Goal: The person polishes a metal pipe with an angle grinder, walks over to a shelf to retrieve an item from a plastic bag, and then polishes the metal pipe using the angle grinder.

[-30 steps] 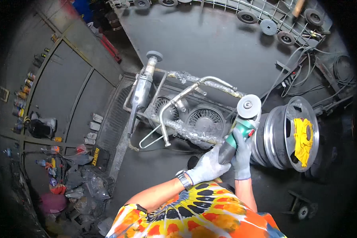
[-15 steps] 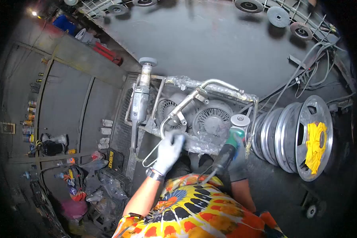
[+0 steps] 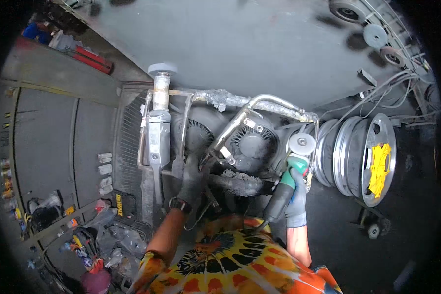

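Note:
My right hand (image 3: pixel 296 203), in a grey glove, is wrapped around a green and black angle grinder (image 3: pixel 281 192). The grinder's pale round disc (image 3: pixel 302 142) is at the right end of a metal frame (image 3: pixel 240 100). My left hand (image 3: pixel 193 177), gloved and in shadow, closes around the lower end of a bent metal tube (image 3: pixel 237 120); its fingertips are hard to see. Two small tabs with holes, one of them a lower tab (image 3: pixel 228 156), stick out from the tube, which lies slantwise over the frame.
A larger power tool (image 3: pixel 159 137) with a round disc on top stands at the frame's left. Several wheel rims (image 3: pixel 345 152) lie at right, a yellow cloth or glove (image 3: pixel 379 170) on the outermost. Cables (image 3: pixel 382 90) and discs (image 3: pixel 376 36) are at upper right. Bags (image 3: pixel 125 240) lie lower left.
The bent tube has turned in my left hand, so its tabs face more upward. My left hand has moved slightly left into shadow. The whole view has shifted.

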Available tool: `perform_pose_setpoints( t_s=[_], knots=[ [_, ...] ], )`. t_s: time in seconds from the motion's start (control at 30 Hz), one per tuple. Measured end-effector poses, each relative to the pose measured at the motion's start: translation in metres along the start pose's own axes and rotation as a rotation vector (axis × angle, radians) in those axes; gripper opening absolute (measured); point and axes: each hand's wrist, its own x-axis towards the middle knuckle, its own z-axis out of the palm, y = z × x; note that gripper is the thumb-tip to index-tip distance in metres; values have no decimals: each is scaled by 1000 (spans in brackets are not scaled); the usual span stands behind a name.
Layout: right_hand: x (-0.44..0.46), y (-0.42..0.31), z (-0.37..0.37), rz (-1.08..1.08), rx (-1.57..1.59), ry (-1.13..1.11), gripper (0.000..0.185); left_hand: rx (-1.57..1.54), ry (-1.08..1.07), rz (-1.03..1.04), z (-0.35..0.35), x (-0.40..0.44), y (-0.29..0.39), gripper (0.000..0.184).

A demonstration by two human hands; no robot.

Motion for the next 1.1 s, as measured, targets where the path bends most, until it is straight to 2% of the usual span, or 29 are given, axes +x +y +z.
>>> perform_pose_setpoints(
  t_s=[0.03,0.07,0.13,0.2,0.33,0.4,0.47,0.57,0.6,0.67,0.7,0.77,0.8,0.87,0.9,0.97,1.0,1.07,1.1],
  knots=[
    [-1,-2,4,-105,-57,14,30,-58,8,102,3,-7,-5,59],
    [-1,-4,6,-208,-118,23,29,-79,0,94,9,-12,-8,59],
    [0,-9,6,-286,-224,23,31,-148,121,181,17,-16,-4,56],
    [-2,-16,10,-340,-430,44,34,-134,130,134,16,-9,3,53],
    [-7,-12,27,-296,-720,42,47,-120,67,68,16,7,2,56],
    [-6,-3,30,-260,-776,9,46,-72,12,13,14,7,5,56],
    [-11,7,37,-276,-754,-8,46,-32,29,39,5,1,12,56],
    [-13,11,25,-275,-771,-23,43,47,264,148,-9,-22,28,51],
    [-15,9,21,-270,-765,-30,43,57,266,147,-18,-35,25,51],
    [-20,6,8,-241,-722,-5,42,434,83,298,-49,-69,9,58],
    [-22,4,1,-247,-711,15,42,447,97,288,-63,-84,4,58],
    [-25,-4,-14,-233,-704,-4,44,199,-248,-30,-85,-116,-4,60],
    [-26,-9,-23,-223,-696,-1,46,206,-231,-39,-88,-135,-12,60],
    [-26,-16,-41,-231,-736,-10,47,-9,-234,-522,-82,-167,-29,63],
    [-20,-16,-58,-249,-755,-19,47,-7,-221,-522,-81,-175,-24,63],
    [-19,-19,-74,-267,-779,-32,47,331,-358,-343,-77,-191,-10,64],
    [-22,-23,-74,-240,-762,-30,47,328,-347,-345,-68,-197,-11,64],
    [-22,-25,-78,-212,-748,-33,47,62,-74,-417,-47,-207,-17,44],
    [-20,-25,-83,-265,-784,-50,44,61,-70,-416,-42,-209,-16,44]
  ],
)
